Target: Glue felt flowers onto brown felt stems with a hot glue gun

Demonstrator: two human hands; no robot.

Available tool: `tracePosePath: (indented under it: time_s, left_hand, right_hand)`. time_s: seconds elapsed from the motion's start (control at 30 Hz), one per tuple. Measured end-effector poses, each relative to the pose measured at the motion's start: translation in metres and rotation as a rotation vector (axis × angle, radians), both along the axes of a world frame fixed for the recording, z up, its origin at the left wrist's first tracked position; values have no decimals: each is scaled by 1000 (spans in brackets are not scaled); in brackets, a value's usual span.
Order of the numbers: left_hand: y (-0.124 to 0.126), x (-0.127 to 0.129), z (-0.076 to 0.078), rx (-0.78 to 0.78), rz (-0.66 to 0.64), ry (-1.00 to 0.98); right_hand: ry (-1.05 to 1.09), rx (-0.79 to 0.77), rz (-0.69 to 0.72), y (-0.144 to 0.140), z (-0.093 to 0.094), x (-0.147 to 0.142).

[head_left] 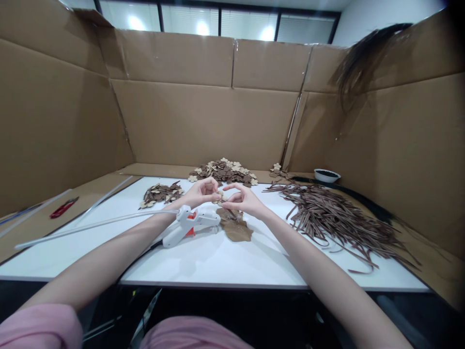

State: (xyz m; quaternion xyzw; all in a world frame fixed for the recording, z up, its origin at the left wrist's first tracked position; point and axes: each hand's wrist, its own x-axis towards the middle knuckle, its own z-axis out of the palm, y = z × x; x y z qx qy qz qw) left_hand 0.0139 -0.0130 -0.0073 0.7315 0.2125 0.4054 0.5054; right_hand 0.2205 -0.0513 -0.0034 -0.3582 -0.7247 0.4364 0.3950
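Observation:
My left hand [202, 192] and my right hand [242, 198] meet above the middle of the white table [225, 261], fingertips pinched together on a small cream flower-shaped piece [220, 196]. Just below them lies a brown leaf-shaped cutout [236, 228] on the table. A white hot glue gun [189, 224] with an orange trigger lies under my left wrist, a long clear glue stick [90, 225] sticking out of its back to the left.
Piles of brown and cream flower pieces lie at the back [223, 170] and back left [162, 193]. A heap of brown strips [334, 218] covers the right side. A small white bowl [326, 175] sits back right. Red pliers [63, 207] lie far left. Cardboard walls surround the table.

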Motion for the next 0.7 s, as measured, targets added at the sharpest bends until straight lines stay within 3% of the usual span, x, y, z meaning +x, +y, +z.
tracePosePath:
  time_s: [0.7]
  left_hand:
    - [-3, 4, 4, 34, -64, 46]
  right_hand:
    - [0, -1, -31, 3, -5, -1]
